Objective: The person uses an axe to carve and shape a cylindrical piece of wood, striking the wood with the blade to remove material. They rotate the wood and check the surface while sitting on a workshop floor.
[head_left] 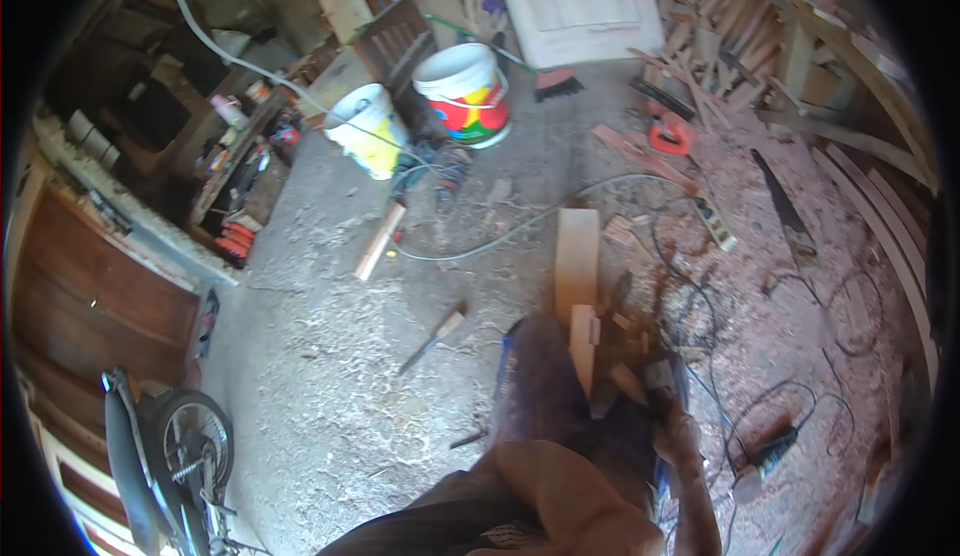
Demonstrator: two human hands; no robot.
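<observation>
My right hand (678, 436) is closed at my right knee, around a dark tool with a pale grey end (660, 378). Blur and shade hide what kind of tool it is. Just left of it a short wooden block (628, 383) is tilted between my legs. A narrow strip of wood (582, 346) lies against the near end of a longer, wider board (577, 256), which stretches ahead of me along the floor. My left forearm (560, 481) crosses over my lap, and its hand is hidden from sight.
A chisel-like tool (433, 341) and a wood offcut (380, 241) lie to the left. Cables surround a power strip (715, 224) and a power tool (770, 453). A handsaw (785, 211), two buckets (462, 76), scrap wood (700, 46) and a motorcycle (165, 456) stand or lie around.
</observation>
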